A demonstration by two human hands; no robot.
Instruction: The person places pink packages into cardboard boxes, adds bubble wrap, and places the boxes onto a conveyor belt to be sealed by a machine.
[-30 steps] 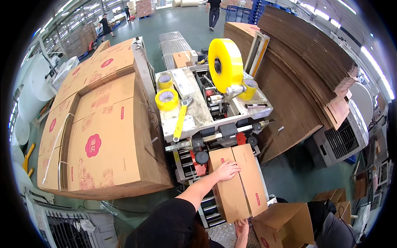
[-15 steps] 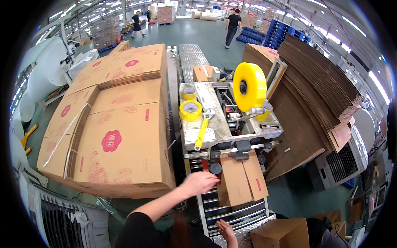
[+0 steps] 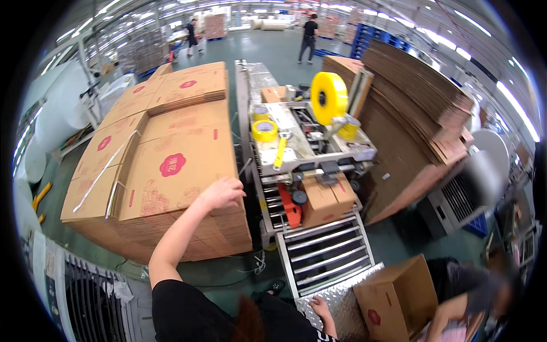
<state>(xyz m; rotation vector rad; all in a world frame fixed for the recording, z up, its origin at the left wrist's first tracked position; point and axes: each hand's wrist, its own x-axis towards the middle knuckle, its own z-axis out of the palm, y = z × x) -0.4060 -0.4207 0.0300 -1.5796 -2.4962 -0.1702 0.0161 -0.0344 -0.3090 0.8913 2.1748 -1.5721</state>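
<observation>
My left hand (image 3: 223, 194) is raised over the near right edge of a stack of flat brown cartons (image 3: 194, 196). Its fingers are loosely bent with nothing seen in them. Low in the middle, my right hand (image 3: 320, 306) is beside a diamond-plate ledge (image 3: 341, 296), fingers partly spread and holding nothing I can see. A closed carton (image 3: 326, 200) sits on the rollers under the front of a taping machine (image 3: 296, 142). Near the right hand stands an open-topped carton (image 3: 393, 296), with a co-worker's arm (image 3: 453, 313) next to it.
Clear yellow tape rolls (image 3: 264, 131), an adjustable wrench (image 3: 281, 150) and a large yellow tape reel (image 3: 329, 98) are on the machine. Bare conveyor rollers (image 3: 327, 251) lead to the ledge. Flat cardboard (image 3: 416, 97) is stacked at right. Two people walk in the background.
My left hand has moved left and up from beside the carton to over the flat stack. The carton has gone farther into the machine. The open carton and co-worker show more fully.
</observation>
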